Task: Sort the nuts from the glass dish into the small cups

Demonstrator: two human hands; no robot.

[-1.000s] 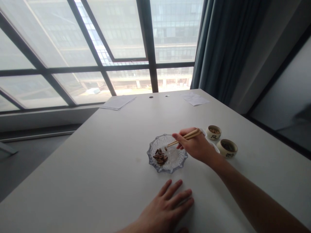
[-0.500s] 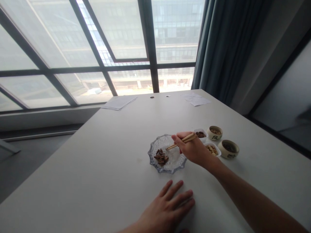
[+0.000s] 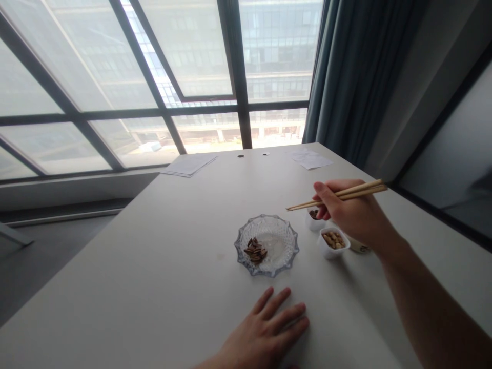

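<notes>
My right hand (image 3: 342,205) is closed around a pair of wooden chopsticks (image 3: 346,195), held above the table with their tips pointing left. I make out nothing between the tips. Below the hand stand a white tub of dark seeds (image 3: 314,221) and a white tub of peanuts (image 3: 333,243). The hand hides most of a cream cup (image 3: 360,248) behind them. A scalloped glass plate (image 3: 282,256) sits left of the tubs, with a small heap of dark striped seeds (image 3: 255,251) on its left side. My left hand (image 3: 265,328) lies flat on the table in front of the plate, fingers spread.
The white table (image 3: 172,246) reaches back to a large window. Stacked papers (image 3: 188,165) lie at its far left edge and a loose sheet (image 3: 311,158) at the far right. A dark curtain (image 3: 346,77) hangs beyond the right corner.
My right hand has lifted from over the glass plate and moved right and away with the chopsticks, now covering the cups. The left hand has stayed in place.
</notes>
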